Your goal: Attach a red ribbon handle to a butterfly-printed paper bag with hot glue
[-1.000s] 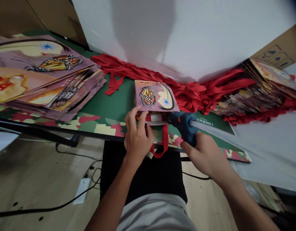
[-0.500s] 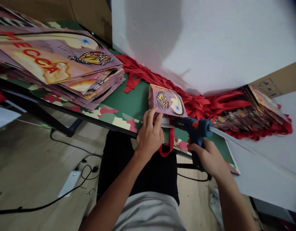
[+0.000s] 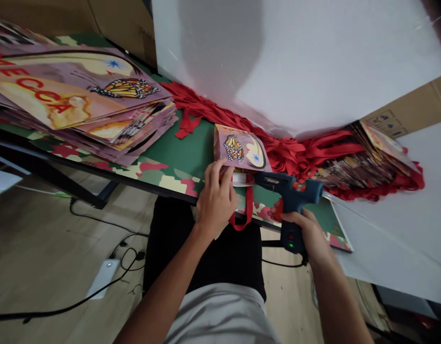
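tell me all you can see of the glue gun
The glue gun is dark blue and plastic-looking, with a red trigger, a green light lit low on the handle and a clear stick at its back. The right hand grips the handle; the nozzle points left, toward the butterfly-printed bag. Contact there is unclear.
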Tool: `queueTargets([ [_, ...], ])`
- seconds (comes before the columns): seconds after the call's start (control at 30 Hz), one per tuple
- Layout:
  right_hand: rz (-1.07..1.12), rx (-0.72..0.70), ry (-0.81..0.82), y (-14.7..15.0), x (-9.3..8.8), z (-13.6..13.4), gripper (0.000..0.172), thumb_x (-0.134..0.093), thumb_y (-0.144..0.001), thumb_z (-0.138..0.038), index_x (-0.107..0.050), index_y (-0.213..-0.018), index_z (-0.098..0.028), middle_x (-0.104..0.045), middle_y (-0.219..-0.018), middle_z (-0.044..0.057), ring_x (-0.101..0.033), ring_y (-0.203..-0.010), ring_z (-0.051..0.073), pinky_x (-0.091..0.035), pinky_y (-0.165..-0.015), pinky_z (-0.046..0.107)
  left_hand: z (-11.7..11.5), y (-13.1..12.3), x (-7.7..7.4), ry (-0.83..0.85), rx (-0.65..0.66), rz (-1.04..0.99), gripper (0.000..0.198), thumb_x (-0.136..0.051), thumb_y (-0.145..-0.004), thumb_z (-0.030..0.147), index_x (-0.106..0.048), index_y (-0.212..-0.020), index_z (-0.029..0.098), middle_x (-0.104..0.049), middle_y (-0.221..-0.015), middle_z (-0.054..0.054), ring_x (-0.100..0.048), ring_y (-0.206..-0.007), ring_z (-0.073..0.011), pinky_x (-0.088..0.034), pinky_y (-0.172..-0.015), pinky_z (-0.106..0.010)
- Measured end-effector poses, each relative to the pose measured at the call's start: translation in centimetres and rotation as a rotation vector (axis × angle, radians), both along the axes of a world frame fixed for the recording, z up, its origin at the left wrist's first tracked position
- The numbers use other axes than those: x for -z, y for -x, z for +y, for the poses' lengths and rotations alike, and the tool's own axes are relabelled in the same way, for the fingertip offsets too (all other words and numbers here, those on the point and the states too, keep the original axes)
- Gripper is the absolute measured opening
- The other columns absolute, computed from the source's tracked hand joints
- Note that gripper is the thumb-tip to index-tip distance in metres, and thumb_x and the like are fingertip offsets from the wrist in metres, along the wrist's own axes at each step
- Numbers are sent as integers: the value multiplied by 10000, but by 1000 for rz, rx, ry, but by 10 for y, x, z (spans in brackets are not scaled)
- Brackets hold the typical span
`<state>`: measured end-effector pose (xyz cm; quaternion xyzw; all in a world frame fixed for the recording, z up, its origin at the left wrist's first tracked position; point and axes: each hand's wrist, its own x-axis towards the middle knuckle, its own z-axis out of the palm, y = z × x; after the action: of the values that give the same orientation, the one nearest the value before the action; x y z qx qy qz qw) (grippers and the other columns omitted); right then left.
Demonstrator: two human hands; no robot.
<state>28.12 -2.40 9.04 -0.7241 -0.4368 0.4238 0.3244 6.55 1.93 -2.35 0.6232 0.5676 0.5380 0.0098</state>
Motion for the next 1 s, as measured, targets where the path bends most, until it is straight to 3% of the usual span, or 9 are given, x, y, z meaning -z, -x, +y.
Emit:
queueTargets([
  [0.13,164,3,63,5,15,3,371,-818,-702,-348,-754,-1040,-208,-694,-724,-16,-621,-616,203,-468,-600,292,1,2,0,-9,8,4,450,-546,-991,76,-623,-1432,125,-549,-1554,-239,-521,-1491,-376,-523,-1213,-553],
  [0.2,263,-29,61,9,21,6,354,-805,-693,-313,-745,-1026,-213,-706,-761,-13,-620,-639,193,-453,-596,274,2,3,0,-20,15,2,442,-553,-1000,92,-624,-1434,137,-547,-1554,-233,-518,-1499,-367,-494,-1239,-544],
  [0.33,497,-126,29,17,27,15,344,-768,-664,-260,-739,-1003,-212,-773,-946,25,-722,-863,231,-537,-784,288,3,5,1,-69,-3,26,411,-577,-1009,117,-634,-1414,154,-560,-1527,-222,-542,-1483,-356,-485,-1234,-524],
  [0.43,586,-174,78,17,30,21,280,-764,-654,-240,-734,-932,-213,-762,-869,11,-744,-880,252,-552,-858,315,4,6,2,-75,-18,45,385,-592,-1016,143,-640,-1398,165,-564,-1524,-220,-550,-1474,-354,-468,-1242,-525],
  [0.67,635,-196,151,14,35,32,209,-787,-653,-219,-706,-845,-222,-736,-799,-16,-702,-782,211,-546,-799,294,4,7,0,-69,-23,58,369,-617,-1015,162,-641,-1382,188,-566,-1521,-209,-551,-1472,-343,-444,-1269,-524],
  [0.83,507,-162,209,10,28,34,289,-811,-621,-262,-710,-889,-227,-657,-691,-57,-572,-616,154,-426,-584,245,4,7,1,-64,-21,70,376,-639,-1018,187,-635,-1395,192,-553,-1534,-212,-544,-1483,-352,-439,-1279,-538],
  [1.0,378,-165,247,3,19,35,319,-807,-613,-314,-655,-882,-233,-580,-631,-78,-505,-547,134,-371,-501,236,4,7,1,-65,-27,71,367,-630,-1017,172,-640,-1384,166,-554,-1528,-230,-543,-1482,-356,-437,-1281,-542],
])
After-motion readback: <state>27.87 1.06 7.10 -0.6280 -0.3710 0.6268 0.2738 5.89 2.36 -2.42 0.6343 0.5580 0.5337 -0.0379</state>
